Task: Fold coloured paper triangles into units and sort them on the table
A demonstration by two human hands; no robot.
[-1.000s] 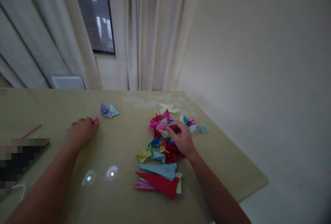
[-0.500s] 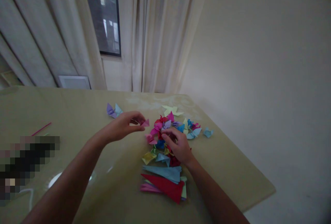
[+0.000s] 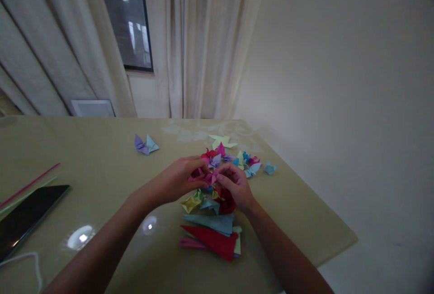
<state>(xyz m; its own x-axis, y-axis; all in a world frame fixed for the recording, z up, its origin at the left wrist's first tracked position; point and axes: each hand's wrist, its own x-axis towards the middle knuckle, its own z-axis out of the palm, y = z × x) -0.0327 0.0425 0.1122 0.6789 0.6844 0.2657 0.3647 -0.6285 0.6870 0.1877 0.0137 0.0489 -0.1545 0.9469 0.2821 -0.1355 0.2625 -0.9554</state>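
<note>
My left hand (image 3: 185, 178) and my right hand (image 3: 239, 187) meet over a pile of folded paper pieces. A small pink folded paper piece (image 3: 214, 176) is pinched between their fingertips; its exact folds are partly hidden. More pink paper shows under my left fingers. Just behind lie a purple folded flower (image 3: 214, 161) and a red one (image 3: 207, 153). In front of my hands are a gold folded piece (image 3: 190, 204), a light blue one (image 3: 210, 205) and a dark red one (image 3: 227, 203) beside my right wrist.
Nearer me lie flattened blue folded papers (image 3: 210, 224) and a red one (image 3: 217, 242). Purple and pale blue pieces (image 3: 145, 144) sit at the back left, a pale green piece (image 3: 222, 142) behind the pile. A phone (image 3: 32, 215) and pink stick (image 3: 30, 184) are far left.
My left hand has moved right with the pink paper piece, to meet my right hand over the pile. Both hands' fingertips are now together at it. The view has shifted slightly.
</note>
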